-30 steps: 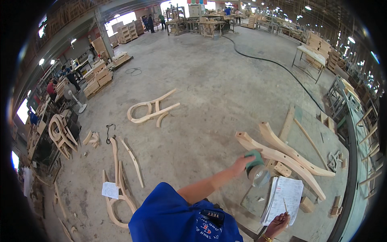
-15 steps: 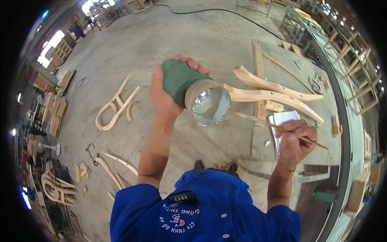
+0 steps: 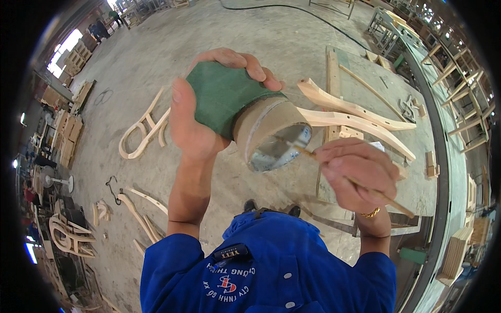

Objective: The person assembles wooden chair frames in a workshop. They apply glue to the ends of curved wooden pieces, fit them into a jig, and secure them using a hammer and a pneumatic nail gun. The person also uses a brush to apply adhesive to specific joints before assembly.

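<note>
A tilted cup has a green wrapped body and a brownish collar round its mouth. Whitish, glossy glue-like stuff coats its inside. My left hand grips the cup from the left, thumb on the near side, fingers over the top. Between the closed fingers of my right hand is a thin brush with a wooden handle. Its pale tip reaches into the cup's mouth; the very end is hard to make out. Two curved wooden pieces lie on the bench beyond my right hand.
The low bench at right also bears wooden strips, a metal clamp and small blocks. A long rail runs beyond it. A curved wooden frame and loose curved parts lie on the floor at left. A dark hose crosses the far floor.
My right hand has moved left and up, bringing the brush from beside the cup into its mouth. The cup has come closer and tilted more, its mouth turned toward the brush.
</note>
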